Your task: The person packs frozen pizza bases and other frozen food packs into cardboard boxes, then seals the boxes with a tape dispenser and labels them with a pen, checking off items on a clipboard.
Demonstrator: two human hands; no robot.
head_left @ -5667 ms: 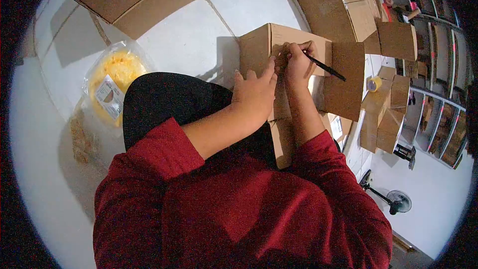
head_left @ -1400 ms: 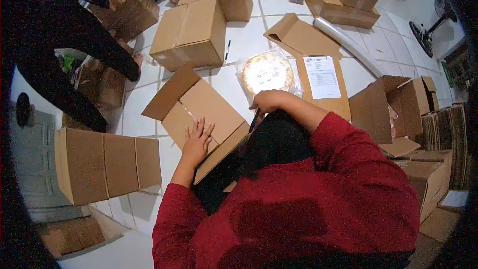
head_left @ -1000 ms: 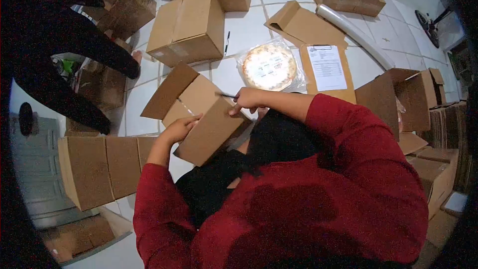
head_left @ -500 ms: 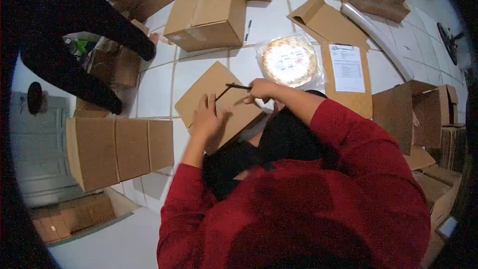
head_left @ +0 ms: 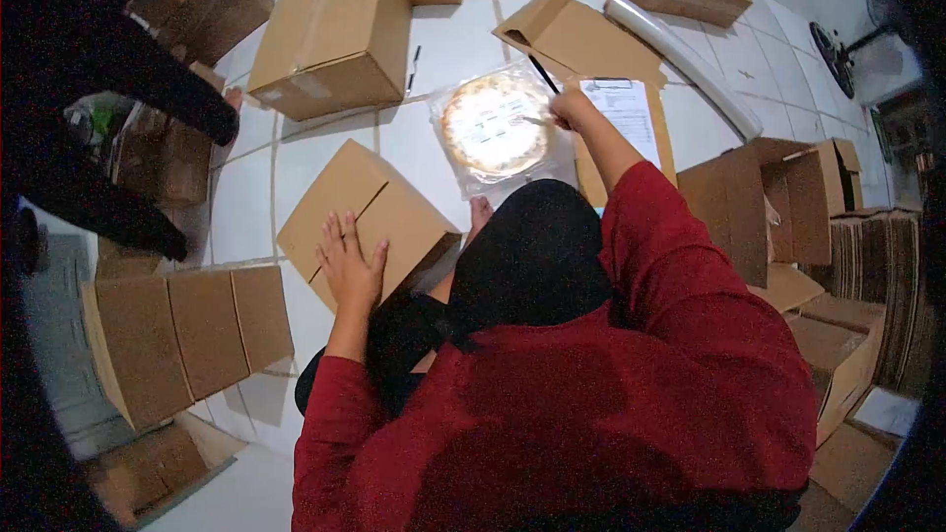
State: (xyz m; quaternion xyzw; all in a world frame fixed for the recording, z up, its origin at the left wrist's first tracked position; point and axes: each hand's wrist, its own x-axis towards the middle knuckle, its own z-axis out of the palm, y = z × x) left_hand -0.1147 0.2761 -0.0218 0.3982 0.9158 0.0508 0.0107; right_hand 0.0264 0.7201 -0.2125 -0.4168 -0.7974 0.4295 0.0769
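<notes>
My left hand point(head_left: 350, 261) lies flat, fingers spread, on the top of a closed cardboard box point(head_left: 345, 182), where a dark gap runs between the flaps. Off to the right, my right hand point(head_left: 570, 108) is closed around a thin black stick-like tool point(head_left: 542, 74), whose exact kind I cannot make out. That hand is raised beside a round, pizza-like item point(head_left: 493, 128) in clear plastic, its printed middle washed out by glare. Near my right forearm, a clipboard with a printed sheet point(head_left: 623, 118) rests on brown cardboard.
A large taped box point(head_left: 330, 34) stands ahead, a dark pen-like object point(head_left: 413, 71) beside it. A clear plastic roll point(head_left: 685, 64) lies at the right. Boxes point(head_left: 202, 335) stand at the left, with an open box point(head_left: 729, 207) at the right. Another person's dark-clothed legs point(head_left: 168, 79) are at the left.
My right hand has moved away from the box top, up and right past the round item, carrying the black tool. My left hand has stayed on the box. The whole view has shifted.
</notes>
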